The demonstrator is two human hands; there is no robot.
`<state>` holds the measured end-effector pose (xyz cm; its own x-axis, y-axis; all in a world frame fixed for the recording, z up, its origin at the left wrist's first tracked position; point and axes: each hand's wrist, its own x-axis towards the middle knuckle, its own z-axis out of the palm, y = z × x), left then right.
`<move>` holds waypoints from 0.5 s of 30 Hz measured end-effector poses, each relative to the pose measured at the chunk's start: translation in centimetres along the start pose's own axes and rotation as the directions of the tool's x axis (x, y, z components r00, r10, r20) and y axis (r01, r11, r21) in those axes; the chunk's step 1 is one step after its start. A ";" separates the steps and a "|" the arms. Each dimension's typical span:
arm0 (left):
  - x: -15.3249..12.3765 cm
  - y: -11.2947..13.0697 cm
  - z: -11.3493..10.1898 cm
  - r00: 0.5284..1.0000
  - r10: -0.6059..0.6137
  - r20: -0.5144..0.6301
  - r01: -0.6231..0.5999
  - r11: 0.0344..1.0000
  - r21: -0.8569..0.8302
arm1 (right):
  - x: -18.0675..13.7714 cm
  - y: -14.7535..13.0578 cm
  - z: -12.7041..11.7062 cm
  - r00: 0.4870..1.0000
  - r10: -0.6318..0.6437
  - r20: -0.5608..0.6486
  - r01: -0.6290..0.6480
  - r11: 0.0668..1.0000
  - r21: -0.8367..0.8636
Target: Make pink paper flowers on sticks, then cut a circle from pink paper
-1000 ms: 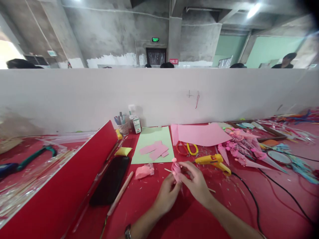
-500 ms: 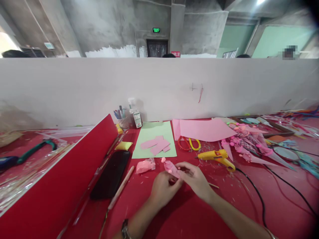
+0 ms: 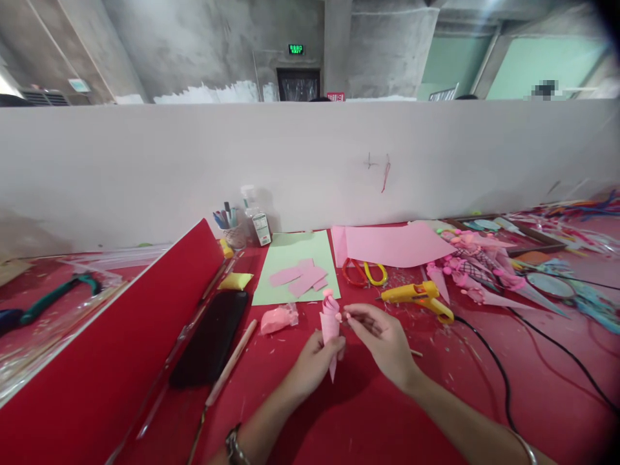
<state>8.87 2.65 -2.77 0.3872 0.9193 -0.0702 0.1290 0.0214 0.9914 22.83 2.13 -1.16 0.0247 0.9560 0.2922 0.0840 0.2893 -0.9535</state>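
Looks like a craft workshop. Shows in the yellow glue gun (image 3: 411,294) right of the left hand (image 3: 314,363) and its grip on a pink paper cone (image 3: 330,328), in the similar cones (image 3: 491,297) heaped farther right, in the cut paper pieces (image 3: 310,281) beyond the grip, and, farthest beyond, in the bare concrete wall (image 3: 213,42) and lit exit sign (image 3: 295,49).

Red tabletop (image 3: 368,420) is loaded: blk phone (image 3: 209,342), bagged pink lump (image 3: 277,320) & lt-green sheet (image 3: 300,245) set L to ctr! Yellow glue gun (image 3: 411,294) is parked R, pink cones (image 3: 477,265) heaped beyond.
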 end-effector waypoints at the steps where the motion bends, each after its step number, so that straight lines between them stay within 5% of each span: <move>1: -0.1 0.0 0.1 0.999 -0.006 0.034 0.007 1.000 -0.017 | -0.1 -0.1 0.0 1.000 -0.015 -0.009 0.015 1.000 -0.004; 9: -0.5 -0.4 0.8 0.975 -0.028 0.219 0.076 0.974 -0.214 | -0.4 -0.8 -0.2 0.978 -0.206 0.021 0.207 0.975 -0.087; 15: -0.4 -0.1 1.1 0.973 0.017 0.230 0.058 0.946 -0.319 | -1.0 -1.2 0.0 0.966 -0.252 0.049 0.257 0.956 -0.140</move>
<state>9.74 1.86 -2.99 0.5886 0.8048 -0.0764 -0.1462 0.1989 0.9691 22.71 0.88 -0.33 -0.0459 0.8534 0.5192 0.2266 0.5151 -0.8266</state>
